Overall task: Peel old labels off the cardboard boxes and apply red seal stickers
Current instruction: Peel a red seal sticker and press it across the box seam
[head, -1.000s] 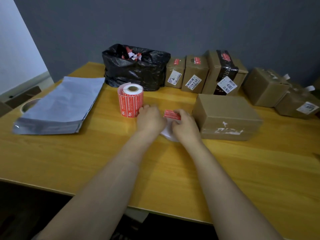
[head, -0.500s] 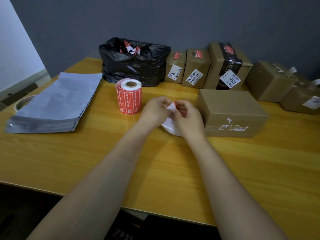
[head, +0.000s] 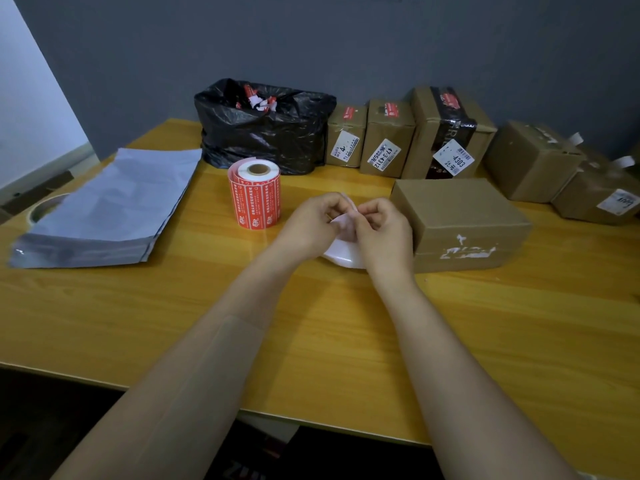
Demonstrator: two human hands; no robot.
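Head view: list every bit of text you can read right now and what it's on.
"47-3-4312": second box label, back row, counting from the black bag.
"-4303": black-taped box label.
Too small or blurred to read: red sticker roll print, first box label, far-right box label, black tape lettering.

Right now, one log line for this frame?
step: sticker peel | left hand: pinches white strip | right hand: pinches white strip | nearest box: label residue, no red seal

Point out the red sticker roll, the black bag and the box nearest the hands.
red sticker roll (head: 258,202), head view, printed red side.
black bag (head: 256,140), head view, front wall.
nearest box (head: 457,206), head view, top face.
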